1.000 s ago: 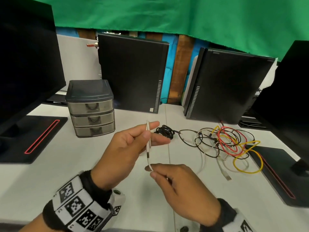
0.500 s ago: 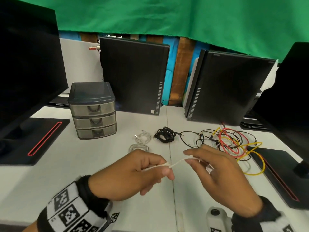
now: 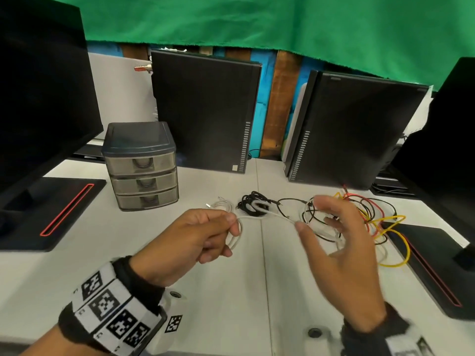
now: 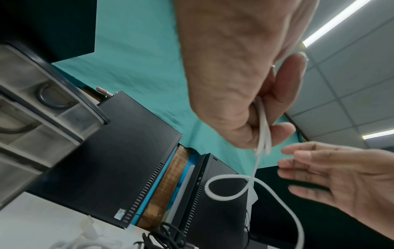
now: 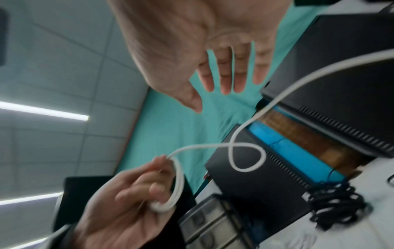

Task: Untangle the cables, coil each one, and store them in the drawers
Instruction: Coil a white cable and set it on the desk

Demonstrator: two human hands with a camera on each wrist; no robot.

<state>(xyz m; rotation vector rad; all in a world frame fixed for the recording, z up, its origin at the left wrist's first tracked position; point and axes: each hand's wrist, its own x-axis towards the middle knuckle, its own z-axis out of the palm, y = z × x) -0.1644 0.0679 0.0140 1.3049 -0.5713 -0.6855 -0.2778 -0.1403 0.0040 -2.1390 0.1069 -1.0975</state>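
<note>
My left hand (image 3: 231, 224) pinches a few small loops of a white cable (image 3: 270, 214) above the table. From there the cable runs right, forms a loose loop (image 4: 226, 188) in the air and passes under my right hand (image 3: 308, 213). That hand is spread with straight fingers (image 5: 226, 84) and holds nothing. A grey three-drawer unit (image 3: 144, 170) stands at the left, all drawers shut. Behind the hands lie a small white coil (image 3: 222, 204), a black bundled cable (image 3: 250, 205) and a tangle of black, red and yellow cables (image 3: 359, 214).
Two black computer towers (image 3: 205, 111) (image 3: 354, 134) stand at the back of the white table (image 3: 231, 291). Black monitor bases with red trim lie at the left (image 3: 51, 211) and the right (image 3: 437, 265). A green cloth hangs behind.
The right hand has let go of the white cable, opened and moved right. The left hand keeps its pinch and now holds loops of the cable.
</note>
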